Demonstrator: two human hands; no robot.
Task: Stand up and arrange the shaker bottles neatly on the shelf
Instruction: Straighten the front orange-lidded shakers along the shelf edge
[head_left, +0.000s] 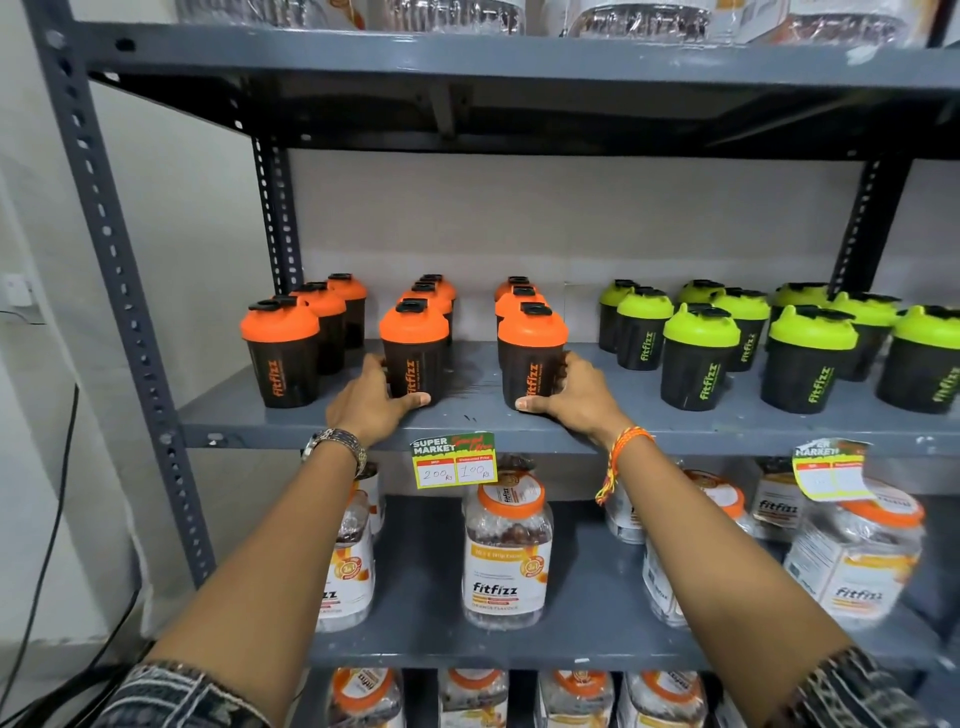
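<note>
Hands: both are on the middle shelf, each one wrapped around the base of a bottle.
Left hand: it holds the front bottle of the second orange row, fingers behind the bottle's left side, thumb lying across its foot at the front.
Right hand: it holds the front bottle of the third orange row, fingers curled around the right side, thumb at the foot.
Grip: both hands are closed around the bottles; the bottles seem to stand on the shelf and not to be lifted.
Orange bottles: three rows going back to the wall, all upright; the first orange row stands at the left, apart from both hands.
Green bottles: upright too, to the right of the right hand, but the rows look less straight and some stand at uneven depth.
Done so far: I see no bottle lying down, so I judge the standing-up part finished.
Left to do: I think only the lining up remains, first the two front orange bottles, and then maybe the green group.
Below: a price tag hangs on the shelf edge between the two wrists; jars stand on the lower shelf.
</note>
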